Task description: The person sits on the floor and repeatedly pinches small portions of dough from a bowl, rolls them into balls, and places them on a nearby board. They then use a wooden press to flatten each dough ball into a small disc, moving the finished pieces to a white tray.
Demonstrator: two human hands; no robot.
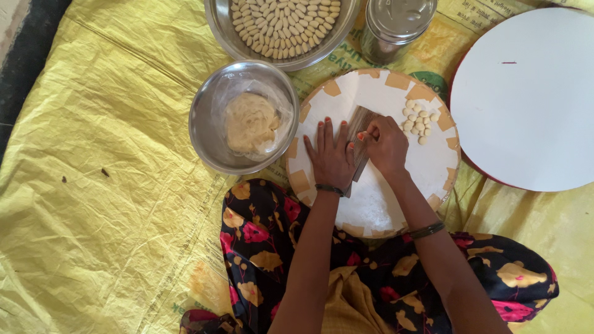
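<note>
Landmark: round white board (383, 198), resting on the person's lap over the yellow sheet (111, 204) on the floor.

Left hand (330, 158) lay flat and spread on the board's left half, fingers together, pinning the near edge of a small ridged wooden paddle (360, 133) at board centre. Right hand (387, 145) was curled over the paddle's right side, thumb and fingertips pinched together; a dough bit under them could not be confirmed, as the fingers hid it.

Shaped dough pieces (419, 120): small heap on the board, just right of the paddle.

Steel bowl of raw dough (250, 120), lined with clear plastic: touching the board's left rim. Large steel tray of finished pieces (284, 25): beyond the board, upper left. Lidded steel tin (393, 25): beyond the board, upper centre. Second white disc (526, 99): right of the board, unused.

Judgement: step in hand looked like pressing one dough bit across the paddle's ridges. Next move would call for flicking the piece onto the heap, then reaching left to the bowl for another pinch.
</note>
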